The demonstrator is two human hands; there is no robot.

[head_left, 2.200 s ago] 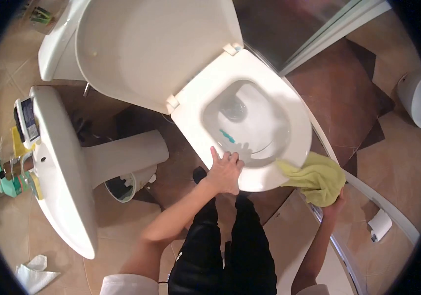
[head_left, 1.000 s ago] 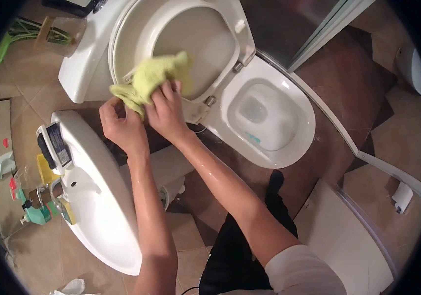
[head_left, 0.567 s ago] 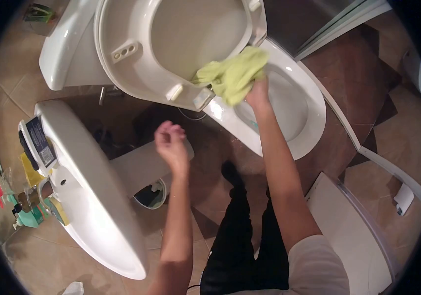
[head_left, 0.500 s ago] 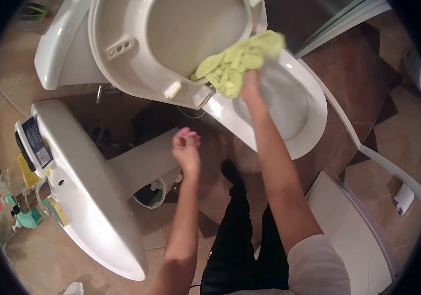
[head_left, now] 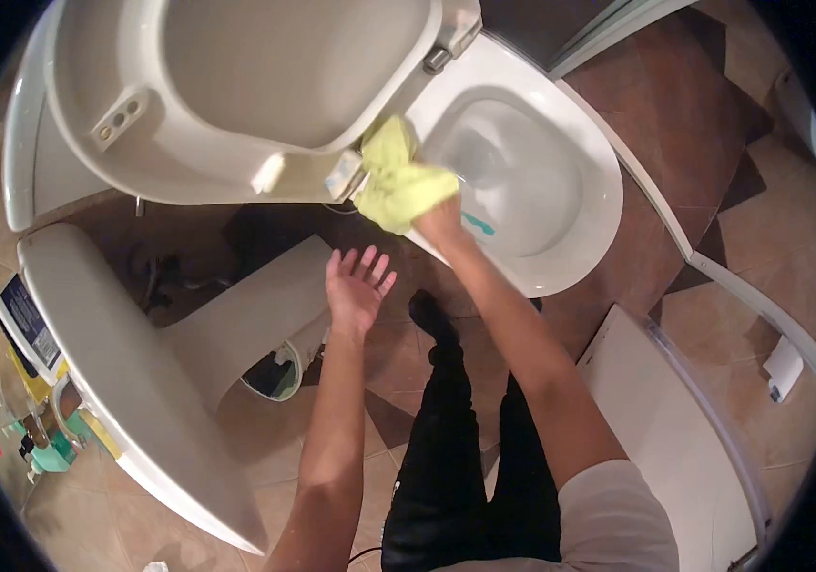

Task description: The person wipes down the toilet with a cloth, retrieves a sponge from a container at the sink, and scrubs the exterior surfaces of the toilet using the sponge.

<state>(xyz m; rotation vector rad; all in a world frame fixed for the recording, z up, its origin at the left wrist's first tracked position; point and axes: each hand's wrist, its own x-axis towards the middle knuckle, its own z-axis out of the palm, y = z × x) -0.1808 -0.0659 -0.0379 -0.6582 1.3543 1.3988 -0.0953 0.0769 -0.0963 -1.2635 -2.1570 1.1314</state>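
Observation:
My right hand (head_left: pixel 438 225) grips a yellow-green cloth (head_left: pixel 408 191) and presses it on the toilet rim beside the seat hinge. Part of the fingers is hidden by the cloth. The toilet bowl (head_left: pixel 580 238) is white, with a turquoise strip (head_left: pixel 478 224) inside it. Its seat and lid (head_left: pixel 208 176) are raised and lean back to the left. My left hand (head_left: pixel 358 291) hangs in the air left of the bowl, palm up, fingers spread, holding nothing.
A white sink (head_left: pixel 132 353) stands at left, with a labelled box (head_left: pixel 27 324) and bottles by it. Below it sits a small bin (head_left: pixel 276 372). A shower threshold rail (head_left: pixel 642 191) runs along the right. A white panel (head_left: pixel 670 448) stands at lower right.
The cloth in my right hand has moved left and down to the near hinge. My left hand has opened from curled fingers. The view has shifted, and the turquoise strip now shows.

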